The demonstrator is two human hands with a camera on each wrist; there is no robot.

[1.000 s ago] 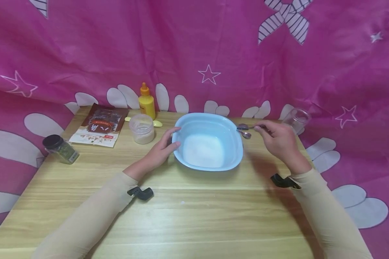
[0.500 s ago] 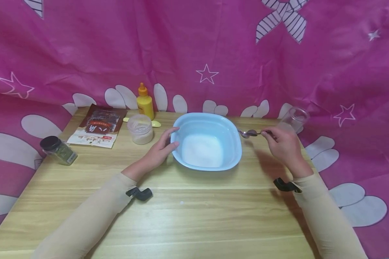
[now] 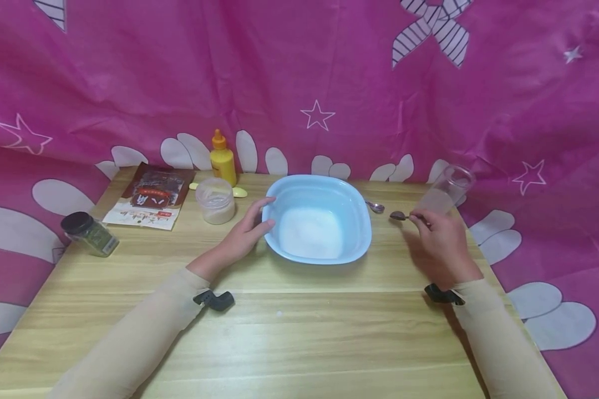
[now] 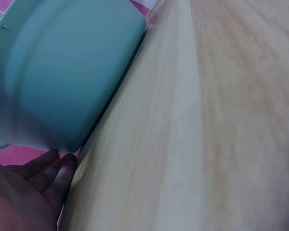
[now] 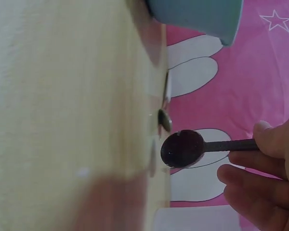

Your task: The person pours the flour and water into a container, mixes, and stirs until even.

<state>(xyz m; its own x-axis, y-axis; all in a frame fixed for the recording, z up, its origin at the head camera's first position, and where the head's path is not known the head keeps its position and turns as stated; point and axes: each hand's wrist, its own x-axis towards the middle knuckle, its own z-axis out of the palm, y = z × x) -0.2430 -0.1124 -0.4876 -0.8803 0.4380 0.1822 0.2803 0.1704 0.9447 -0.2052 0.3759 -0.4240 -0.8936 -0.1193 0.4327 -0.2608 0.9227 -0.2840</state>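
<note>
My left hand (image 3: 242,235) holds the left side of a light blue basin (image 3: 361,238), thumb and forefinger at its rim. In the left wrist view, the other fingertips touch the lower part of the basin's wall (image 4: 72,72). The basin's bottom looks whitish. My right hand (image 3: 444,238) pinches the thin handle of a small dark spoon (image 5: 183,149) between thumb and forefinger. This spoon is right of the basin and above the table, its bowl pointing toward the basin. Another small metal spoon (image 3: 376,207) lies on the table at the basin's right side.
A tall clear container (image 3: 444,188) stands just behind my right hand. To the left are an open jar of white powder (image 3: 217,213), a yellow spoon (image 3: 239,192), a yellow bottle (image 3: 223,165), a brown-and-white packet (image 3: 150,194) and a black-lidded jar (image 3: 97,237). A pink curtain (image 3: 279,72) hangs behind.
My right hand has drawn the dark spoon rightward and toward me, away from the other spoon by the basin. My left hand has stayed on the basin.
</note>
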